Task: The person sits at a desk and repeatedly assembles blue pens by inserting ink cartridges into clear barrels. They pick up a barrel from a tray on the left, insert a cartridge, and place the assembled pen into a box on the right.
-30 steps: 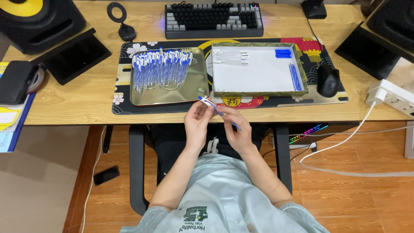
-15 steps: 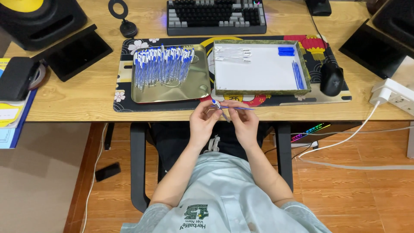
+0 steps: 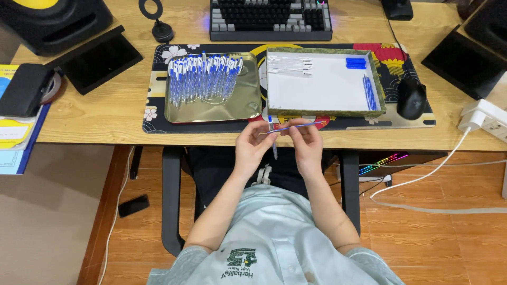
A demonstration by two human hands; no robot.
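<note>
My left hand point(image 3: 251, 150) holds a clear pen barrel point(image 3: 272, 136) upright at the desk's front edge. My right hand point(image 3: 305, 146) pinches a thin blue refill point(image 3: 300, 125) that lies level, its tip toward the barrel. Beyond my hands, a gold metal tray point(image 3: 210, 112) holds several blue-and-clear pens point(image 3: 202, 77). A white-lined box tray point(image 3: 322, 87) to its right holds clear barrels point(image 3: 289, 64) at its far left corner, blue caps point(image 3: 356, 63) at its far right corner and blue refills point(image 3: 368, 93) along its right wall.
A patterned desk mat point(image 3: 153, 113) lies under both trays. A black mouse point(image 3: 411, 98) sits to the right, a keyboard point(image 3: 271, 20) behind. Speakers, black tablets, a power strip point(image 3: 487, 119) with white cable, and books at the left edge surround the work area.
My hands have drawn the refill out sideways from the barrel: the right hand moved right with the refill level, and the left hand turned the barrel upright.
</note>
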